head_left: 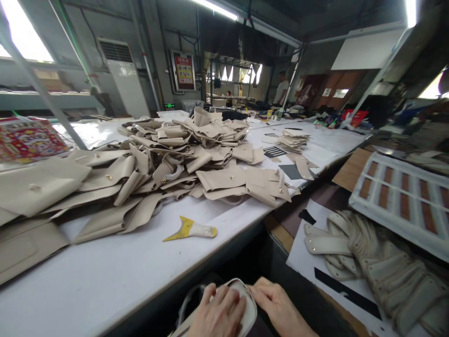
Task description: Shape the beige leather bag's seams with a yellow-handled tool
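Figure: the white-topped table (pixel 115 267) in front of me, bearing a broad heap of beige flapped pieces (pixel 143 161), some with small metal fasteners. Between the heap and the edge nearest me lies a yellow-bladed tool (pixel 185 229) with a pale handle; farther off, to my right, rest a low stack of beige panels (pixel 293 140), a dark grey sheet (pixel 289 172) and a black-striped sheet (pixel 274 152).

We look down a long white-topped table (pixel 70 276) toward a grey wall (pixel 161 61), where a tall white cabinet (pixel 122 82) stands near a framed red-and-yellow notice (pixel 184 71); a tube light (pixel 217 9) glows overhead, daylight floods a window (pixel 26 32) at left, and brown panels (pixel 333 89) line the rear at right.
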A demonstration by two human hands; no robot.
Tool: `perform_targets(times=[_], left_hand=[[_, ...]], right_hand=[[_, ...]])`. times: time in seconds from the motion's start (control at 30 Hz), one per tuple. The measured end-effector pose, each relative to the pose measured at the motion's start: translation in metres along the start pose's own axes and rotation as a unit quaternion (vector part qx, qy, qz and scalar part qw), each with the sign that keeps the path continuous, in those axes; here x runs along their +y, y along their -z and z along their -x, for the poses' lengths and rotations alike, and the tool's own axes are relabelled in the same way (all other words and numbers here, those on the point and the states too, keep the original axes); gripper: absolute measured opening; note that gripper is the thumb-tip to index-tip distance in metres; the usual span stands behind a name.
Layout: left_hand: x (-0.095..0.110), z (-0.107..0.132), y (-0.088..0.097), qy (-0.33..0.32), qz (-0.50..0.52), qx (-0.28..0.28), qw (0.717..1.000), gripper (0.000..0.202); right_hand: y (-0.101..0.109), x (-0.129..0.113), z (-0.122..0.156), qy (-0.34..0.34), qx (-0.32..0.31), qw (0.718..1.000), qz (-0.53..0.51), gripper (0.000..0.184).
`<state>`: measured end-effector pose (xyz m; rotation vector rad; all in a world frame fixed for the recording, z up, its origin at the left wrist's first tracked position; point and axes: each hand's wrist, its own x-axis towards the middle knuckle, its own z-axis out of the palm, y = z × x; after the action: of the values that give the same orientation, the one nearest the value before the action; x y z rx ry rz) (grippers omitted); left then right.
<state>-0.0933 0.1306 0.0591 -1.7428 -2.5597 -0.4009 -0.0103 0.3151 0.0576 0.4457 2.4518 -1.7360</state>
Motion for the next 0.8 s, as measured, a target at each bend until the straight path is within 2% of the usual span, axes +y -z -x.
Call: perform_targets(times=[0.07, 0.13, 0.23, 0.33, 0.47, 0.6, 0.7, 0.8], left_hand=[[-0.001, 0.002, -0.003, -0.003, -0.003, 0.005, 1.000, 0.026], [-0.001, 0.003, -0.005, -0.002, -0.007, 0.013, 1.000, 0.025], [0.000, 0.005, -0.009, 0.007, -0.009, 0.023, 1.000, 0.024], [0.002, 0.007, -0.011, 0.022, 0.003, 0.023, 0.999, 0.025], [0.006, 0.009, -0.013, 0.056, 0.030, 0.027, 0.998, 0.027], [0.006, 0.011, -0.017, 0.079, 0.050, 0.062, 0.994, 0.023], [0.001, 0.018, -0.018, 0.054, 0.066, 0.091, 0.992, 0.025], [-0.009, 0.037, -0.017, 0.013, 0.046, 0.129, 0.990, 0.029]], right_hand=[[-0.003, 0.013, -0.004, -0.039, 0.009, 0.993, -0.110, 0.054], [-0.009, 0.022, -0.008, -0.072, 0.003, 0.984, -0.166, 0.057], [-0.014, 0.025, -0.013, -0.101, -0.017, 0.977, -0.188, 0.062], [-0.013, 0.016, -0.015, -0.120, -0.049, 0.970, -0.206, 0.062], [-0.009, 0.003, -0.017, -0.144, -0.087, 0.964, -0.204, 0.064], [-0.011, 0.000, -0.022, -0.161, -0.112, 0.965, -0.172, 0.069], [-0.012, 0.001, -0.024, -0.160, -0.121, 0.971, -0.133, 0.067], [-0.011, -0.001, -0.025, -0.155, -0.137, 0.973, -0.102, 0.061]])
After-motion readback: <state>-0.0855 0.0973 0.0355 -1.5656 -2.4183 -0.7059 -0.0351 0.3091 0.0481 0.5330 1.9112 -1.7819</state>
